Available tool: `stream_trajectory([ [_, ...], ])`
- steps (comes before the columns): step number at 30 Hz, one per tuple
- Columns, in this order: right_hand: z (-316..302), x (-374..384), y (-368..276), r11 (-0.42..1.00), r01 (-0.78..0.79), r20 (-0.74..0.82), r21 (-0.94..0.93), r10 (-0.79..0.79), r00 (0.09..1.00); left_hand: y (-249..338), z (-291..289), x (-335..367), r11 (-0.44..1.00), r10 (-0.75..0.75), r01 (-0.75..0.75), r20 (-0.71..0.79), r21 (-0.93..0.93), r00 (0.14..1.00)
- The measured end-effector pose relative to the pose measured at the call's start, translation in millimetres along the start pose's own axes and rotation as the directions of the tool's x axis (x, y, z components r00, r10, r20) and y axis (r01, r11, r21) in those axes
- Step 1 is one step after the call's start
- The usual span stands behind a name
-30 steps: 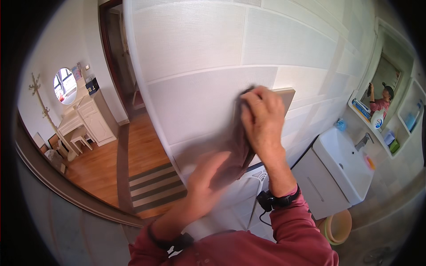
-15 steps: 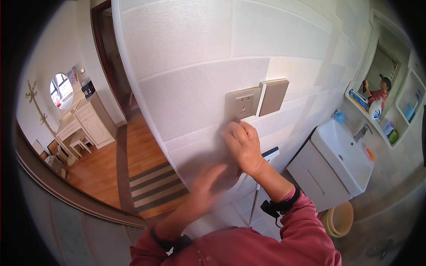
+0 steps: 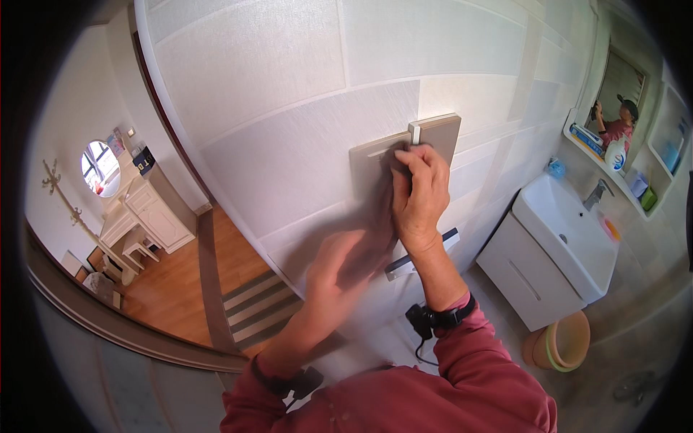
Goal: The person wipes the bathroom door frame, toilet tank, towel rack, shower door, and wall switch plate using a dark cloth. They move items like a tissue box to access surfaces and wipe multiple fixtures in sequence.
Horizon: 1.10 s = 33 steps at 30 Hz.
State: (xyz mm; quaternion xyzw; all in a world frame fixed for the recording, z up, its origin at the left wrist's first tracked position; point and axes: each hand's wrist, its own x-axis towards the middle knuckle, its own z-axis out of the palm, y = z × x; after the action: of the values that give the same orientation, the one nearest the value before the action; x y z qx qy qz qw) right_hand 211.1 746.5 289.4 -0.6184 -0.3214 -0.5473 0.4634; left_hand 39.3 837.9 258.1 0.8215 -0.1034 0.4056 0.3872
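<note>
Grey cloth (image 3: 379,216) flat against the wall plate (image 3: 375,162), and the right hand (image 3: 419,198) is on it, fingers (image 3: 415,160) pressed down over the cloth's upper edge, pinning it to the plate rather than gripping around it. The cloth hangs down and to the left from there, toward the left hand (image 3: 336,270), which is blurred; it sits at the cloth's lower end, fingers loosely spread, and whether it has hold of the cloth I cannot tell. Just right of the right hand's fingertips, a second plate (image 3: 442,133) stands out from the tiled wall (image 3: 289,94), touching the first along a pale strip. Below the right wrist, a short dark handle (image 3: 422,256) on the wall. Both wrists wear dark bands, red sleeves behind them. Farther right of the hands, a white basin (image 3: 570,231) on a cabinet, a tan bucket (image 3: 567,343) on the floor beside it, and above, a mirror (image 3: 621,94) over a shelf of bottles. Well off to the left of the hands, a doorway opens on a wooden floor (image 3: 159,289), a striped mat (image 3: 253,307) and a white dresser (image 3: 148,213) with a round mirror.
</note>
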Motion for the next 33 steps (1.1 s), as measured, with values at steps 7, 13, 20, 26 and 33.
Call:
stream_trajectory([
  [7,-21.3,-59.9,-4.5,0.995,-0.068,0.216,0.077,0.050,0.975,-11.2,-9.3,-31.7,0.994,-0.101,0.106,0.202,-0.012,0.974],
  [13,-12.8,5.2,3.6,0.998,0.056,-0.041,-0.027,-0.057,0.998,6.1,-9.8,-1.3,0.999,0.032,-0.034,0.057,0.030,0.998],
  [20,5.8,-37.8,-7.9,0.999,-0.031,-0.082,0.037,0.034,0.996,-9.2,-15.3,-14.5,0.999,-0.046,0.045,0.109,0.014,0.993],
  [26,12.2,-51.7,-37.2,0.985,-0.037,-0.004,0.168,0.039,0.999,-8.7,-28.9,-45.4,0.995,-0.100,0.099,0.072,0.027,0.992],
  [33,10.8,-41.3,-47.0,0.973,0.095,0.060,0.208,-0.110,0.992,2.5,-34.3,-48.2,0.991,-0.131,0.129,0.051,0.025,0.990],
])
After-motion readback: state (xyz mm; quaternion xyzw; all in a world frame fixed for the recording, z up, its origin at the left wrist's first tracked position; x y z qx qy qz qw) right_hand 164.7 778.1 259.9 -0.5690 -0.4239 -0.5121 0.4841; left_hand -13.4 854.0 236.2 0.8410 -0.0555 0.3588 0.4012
